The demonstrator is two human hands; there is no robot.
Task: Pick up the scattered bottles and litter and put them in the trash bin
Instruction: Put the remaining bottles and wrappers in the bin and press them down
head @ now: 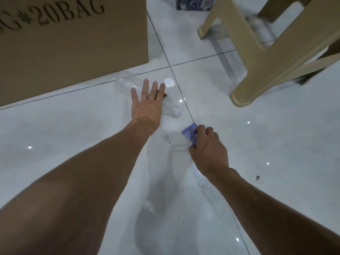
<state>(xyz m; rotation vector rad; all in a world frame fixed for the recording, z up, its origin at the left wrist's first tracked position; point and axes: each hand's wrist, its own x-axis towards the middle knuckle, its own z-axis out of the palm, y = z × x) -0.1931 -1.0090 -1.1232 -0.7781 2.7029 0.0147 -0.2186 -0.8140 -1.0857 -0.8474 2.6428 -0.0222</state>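
A clear empty plastic bottle [127, 82] with a red label lies on its side on the white tiled floor, cap end toward me. My left hand [147, 103] hovers over its middle, fingers spread, covering the label; I cannot tell if it touches. My right hand [207, 146] is closed on a small blue-purple wrapper [189, 134], which sits low at the floor, just right of a tile joint. No trash bin is in view.
A large brown cardboard box [70, 39] stands at the upper left, close behind the bottle. Beige plastic chair legs [257, 70] stand at the upper right. A blue printed package [195, 3] lies at the top edge. A small dark speck [257, 178] lies on the floor at right.
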